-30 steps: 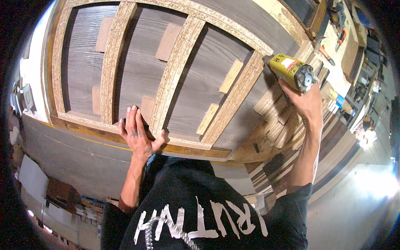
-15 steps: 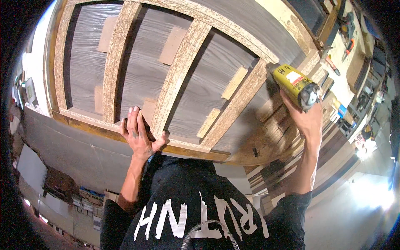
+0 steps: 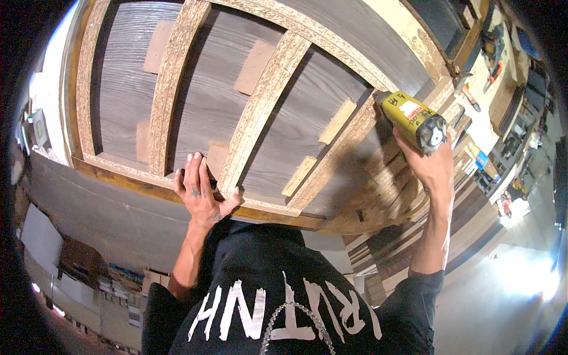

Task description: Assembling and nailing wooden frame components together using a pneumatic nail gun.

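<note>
A chipboard frame (image 3: 260, 115) with several crossbars lies over a grey wood-grain panel (image 3: 204, 80). My left hand (image 3: 202, 192) rests on the frame's near rail, fingers stretched out and holding nothing, its thumb by the foot of a crossbar. My right hand (image 3: 429, 168) is closed round a yellow nail gun (image 3: 409, 118) with a dark rear end. The tool's nose meets the far right corner of the frame, where a crossbar joins the far rail; whether it presses on the wood I cannot tell. The handle is mostly hidden behind the tool body.
Small wood blocks (image 3: 338, 121) and brown board pieces (image 3: 255, 67) sit on the panel between the crossbars. A hammer (image 3: 470, 96) and an orange-handled tool (image 3: 495, 72) lie on the bench at the right. Long wood strips (image 3: 408, 239) lie below my right forearm.
The nail gun and my right hand have shifted slightly left along the frame's corner. My left hand stays on the near rail. The view has moved a little.
</note>
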Motion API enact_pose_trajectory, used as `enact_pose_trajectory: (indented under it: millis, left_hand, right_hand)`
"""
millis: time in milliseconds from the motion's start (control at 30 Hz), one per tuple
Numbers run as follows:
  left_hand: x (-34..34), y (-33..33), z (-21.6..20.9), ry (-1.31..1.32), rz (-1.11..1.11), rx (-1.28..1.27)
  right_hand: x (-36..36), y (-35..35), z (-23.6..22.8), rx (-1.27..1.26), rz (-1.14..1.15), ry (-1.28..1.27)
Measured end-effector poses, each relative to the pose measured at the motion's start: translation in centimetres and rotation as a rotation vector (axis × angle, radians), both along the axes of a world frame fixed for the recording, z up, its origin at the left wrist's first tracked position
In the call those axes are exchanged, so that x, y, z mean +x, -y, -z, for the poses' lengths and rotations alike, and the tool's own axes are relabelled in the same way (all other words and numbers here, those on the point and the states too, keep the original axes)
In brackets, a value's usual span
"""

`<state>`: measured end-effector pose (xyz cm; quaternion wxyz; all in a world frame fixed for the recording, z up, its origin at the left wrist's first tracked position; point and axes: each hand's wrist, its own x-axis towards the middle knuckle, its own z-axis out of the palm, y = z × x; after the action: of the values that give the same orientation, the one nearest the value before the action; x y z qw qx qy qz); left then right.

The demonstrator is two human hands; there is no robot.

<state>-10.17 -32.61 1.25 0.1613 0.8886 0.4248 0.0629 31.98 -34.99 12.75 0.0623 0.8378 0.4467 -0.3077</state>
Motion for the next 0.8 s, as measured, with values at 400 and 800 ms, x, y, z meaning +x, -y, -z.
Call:
enact_pose_trajectory:
  millis: [400, 800]
  left_hand:
    - [2.4, -1.5, -3.2, 0.140, -0.066, -0.169]
    - [28.0, -12.1, 0.2, 0.115, 0.670, -0.258]
  right_hand:
    - [-0.6, 2.3, -4.8, -0.011, 0.397, 0.071]
    - [3.3, 1.7, -3.1, 0.009, 0.267, -0.181]
